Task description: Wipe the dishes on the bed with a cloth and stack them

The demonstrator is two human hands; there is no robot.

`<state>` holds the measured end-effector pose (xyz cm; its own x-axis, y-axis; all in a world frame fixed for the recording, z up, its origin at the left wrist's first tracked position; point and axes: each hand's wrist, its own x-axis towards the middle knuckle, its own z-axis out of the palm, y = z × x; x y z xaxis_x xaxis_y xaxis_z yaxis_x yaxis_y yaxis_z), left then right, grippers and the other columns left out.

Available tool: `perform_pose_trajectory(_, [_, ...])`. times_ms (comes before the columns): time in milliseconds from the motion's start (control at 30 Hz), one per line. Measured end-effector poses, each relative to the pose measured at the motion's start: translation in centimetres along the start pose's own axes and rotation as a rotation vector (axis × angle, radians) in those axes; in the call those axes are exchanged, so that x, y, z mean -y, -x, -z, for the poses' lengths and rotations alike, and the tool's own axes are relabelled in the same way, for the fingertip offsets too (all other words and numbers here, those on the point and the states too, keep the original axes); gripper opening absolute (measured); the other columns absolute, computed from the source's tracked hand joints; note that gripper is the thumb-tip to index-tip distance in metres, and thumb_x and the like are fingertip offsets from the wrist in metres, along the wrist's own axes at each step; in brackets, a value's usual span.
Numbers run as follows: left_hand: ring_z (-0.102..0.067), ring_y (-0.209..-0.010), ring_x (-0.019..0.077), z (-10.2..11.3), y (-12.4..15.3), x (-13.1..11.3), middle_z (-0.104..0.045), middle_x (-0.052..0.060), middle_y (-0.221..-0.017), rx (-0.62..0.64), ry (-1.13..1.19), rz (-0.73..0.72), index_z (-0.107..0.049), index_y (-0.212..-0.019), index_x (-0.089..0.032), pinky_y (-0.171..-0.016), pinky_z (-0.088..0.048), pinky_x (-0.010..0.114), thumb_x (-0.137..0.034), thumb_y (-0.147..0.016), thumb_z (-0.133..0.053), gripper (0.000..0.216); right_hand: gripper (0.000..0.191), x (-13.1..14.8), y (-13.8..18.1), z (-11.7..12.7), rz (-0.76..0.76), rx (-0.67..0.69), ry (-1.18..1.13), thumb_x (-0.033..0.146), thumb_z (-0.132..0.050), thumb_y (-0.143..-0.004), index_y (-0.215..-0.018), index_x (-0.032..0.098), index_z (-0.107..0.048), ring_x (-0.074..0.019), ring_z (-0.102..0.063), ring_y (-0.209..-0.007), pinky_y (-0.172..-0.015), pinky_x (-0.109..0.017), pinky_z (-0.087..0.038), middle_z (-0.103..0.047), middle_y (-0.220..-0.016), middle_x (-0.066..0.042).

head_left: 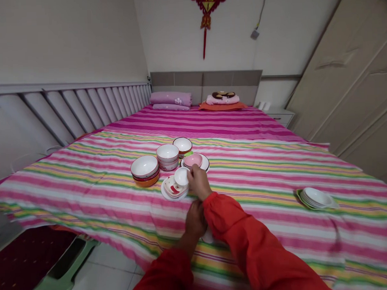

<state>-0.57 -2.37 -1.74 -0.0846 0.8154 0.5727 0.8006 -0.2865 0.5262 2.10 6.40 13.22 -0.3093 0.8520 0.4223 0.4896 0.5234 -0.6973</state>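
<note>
R hand [200, 183] pinches rim of small white bowl [181, 176], fingers clamped on its R edge; bowl sits at or just above patterned dish [174, 189] w/ red marks, can't tell if touching. Dish rests on white plate [165, 194], on striped bedspread [261, 176]. L hand [195, 220] is nearer the wearer, partly behind R wrist; fingers curled, can't tell if apart or gripping. Pale item [208, 236] shows just below it, mostly hidden by R sleeve [237, 219].

Just beyond R hand: pink bowl [193, 160] on dark-rimmed plate [206, 163], w/ sm. green item [188, 153] next to it. To the L, 3 bowl stacks: orange-btm stack [145, 171] nearest, pale stack [167, 157] in mid, dark-rimmed stack [182, 146] farthest. Well apart, far R: white dishes [317, 197] stacked on green-edged dish [301, 198].
</note>
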Motion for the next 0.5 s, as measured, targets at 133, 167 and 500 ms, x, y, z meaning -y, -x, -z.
perform_pose_trajectory(133, [-0.057, -0.102, 0.0263, 0.0, -0.2, -0.2, -0.061, 0.015, -0.108, -0.018, -0.099, -0.043, -0.055, -0.117, -0.013, -0.091, -0.049, 0.044, -0.005, -0.072, -0.045, 0.047, 0.010, -4.6, 1.7, 2.6, -0.361, -0.024, -0.656, 0.027, -0.060, -0.071, -0.078, 0.020, -0.058, -0.0155, -0.055, -0.042, -0.040, -0.025, -0.043, -0.057, -0.051, 0.004])
perform_pose_trajectory(167, [-0.057, -0.103, 0.0262, 0.0, -0.3, -0.2, -0.061, 0.015, -0.109, -0.024, -0.115, -0.051, -0.054, -0.118, -0.012, -0.093, -0.048, 0.044, -0.004, -0.069, -0.044, 0.051, 0.012, -5.8, 2.6, 3.2, -0.442, -0.009, -0.774, 0.027, -0.062, -0.069, -0.078, 0.019, -0.060, -0.0153, -0.055, -0.041, -0.039, -0.025, -0.044, -0.059, -0.051, 0.003])
perform_pose_trajectory(500, [-0.057, -0.104, 0.0256, 1.3, -1.3, -1.3, -0.061, 0.015, -0.106, -0.026, 0.030, 0.031, -0.058, -0.112, -0.011, -0.093, -0.047, 0.042, -0.018, -0.081, -0.045, 0.034, 0.026, -11.6, 9.5, 4.3, -0.617, -0.182, -1.175, 0.027, -0.075, -0.055, -0.074, 0.014, -0.062, -0.0081, -0.049, -0.034, -0.029, -0.017, -0.034, -0.063, -0.053, 0.001])
